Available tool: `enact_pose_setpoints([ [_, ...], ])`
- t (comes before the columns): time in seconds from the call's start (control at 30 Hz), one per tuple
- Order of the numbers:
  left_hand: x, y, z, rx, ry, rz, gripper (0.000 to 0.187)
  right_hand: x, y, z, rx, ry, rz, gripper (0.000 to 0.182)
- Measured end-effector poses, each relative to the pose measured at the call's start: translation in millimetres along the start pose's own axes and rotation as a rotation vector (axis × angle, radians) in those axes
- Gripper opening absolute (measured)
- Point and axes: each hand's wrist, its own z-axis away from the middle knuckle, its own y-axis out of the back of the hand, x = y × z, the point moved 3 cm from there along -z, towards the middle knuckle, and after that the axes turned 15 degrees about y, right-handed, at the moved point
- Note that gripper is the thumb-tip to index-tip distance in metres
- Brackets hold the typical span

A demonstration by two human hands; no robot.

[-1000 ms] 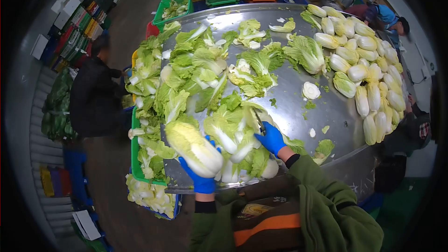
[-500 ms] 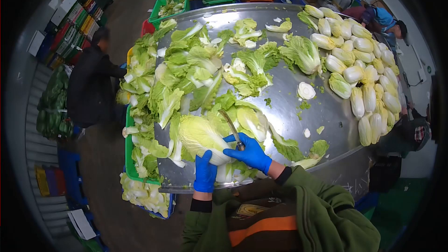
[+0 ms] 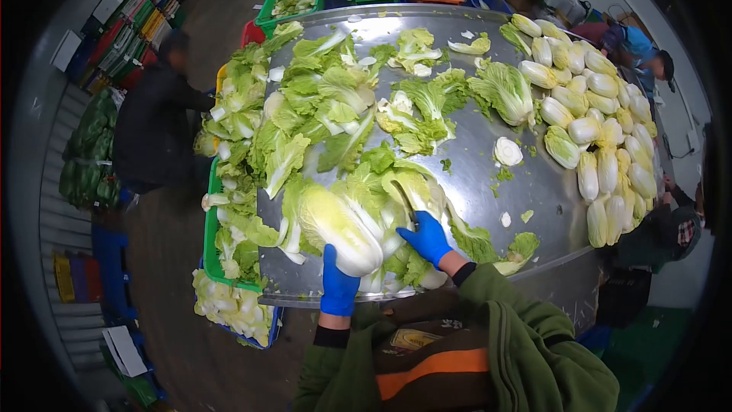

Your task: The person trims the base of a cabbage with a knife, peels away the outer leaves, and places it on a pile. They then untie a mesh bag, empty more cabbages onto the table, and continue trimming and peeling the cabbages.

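Observation:
A napa cabbage (image 3: 339, 230) lies at the near edge of the metal table, its white base toward me. My left hand (image 3: 339, 284), in a blue glove, is closed against the near left side of this cabbage, with some fingers hidden behind or under it. In my right hand (image 3: 427, 239), also blue-gloved, is a knife (image 3: 402, 197) with a dark curved blade pointing away from me. That hand is just right of the cabbage, apart from it, over loose outer leaves (image 3: 412, 183).
Trimmed cabbages (image 3: 583, 130) are piled on the table's (image 3: 476, 156) right side. Cut leaves (image 3: 328, 99) cover its left side, spilling over a green crate (image 3: 213, 236). A cut-off stump (image 3: 507, 151) lies mid-table. A co-worker (image 3: 156, 118) is at the left; others stand at the right.
My right hand has moved right, off the cabbage, with the knife. The cabbage has turned, showing more of its white base and side. My left hand stays at it.

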Motion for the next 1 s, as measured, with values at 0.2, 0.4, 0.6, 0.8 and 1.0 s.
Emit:
enact_pose_setpoints([
  [0.2, 0, -44, 6, 0.077, -0.330, -0.651, 0.068, -87, 30, 11, -0.126, 0.107, -0.466, 0.038],
  [0.4, -19, -72, 2, 0.061, -0.292, -0.668, 0.077, -59, 21, 12, 0.013, -0.202, -0.908, 0.037],
  [0.6, -26, -76, 3, 0.037, -0.360, -0.828, 0.083, -54, 17, 20, 0.094, -0.235, -0.875, 0.030],
  [0.8, -29, -45, -1, 0.024, -0.221, -0.481, 0.078, -59, 3, 22, 0.097, -0.219, -0.803, 0.032],
  [1.0, -13, -43, -7, -0.275, 0.046, 0.423, 0.061, -22, 5, 19, 0.101, -0.277, -0.543, 0.034],
])
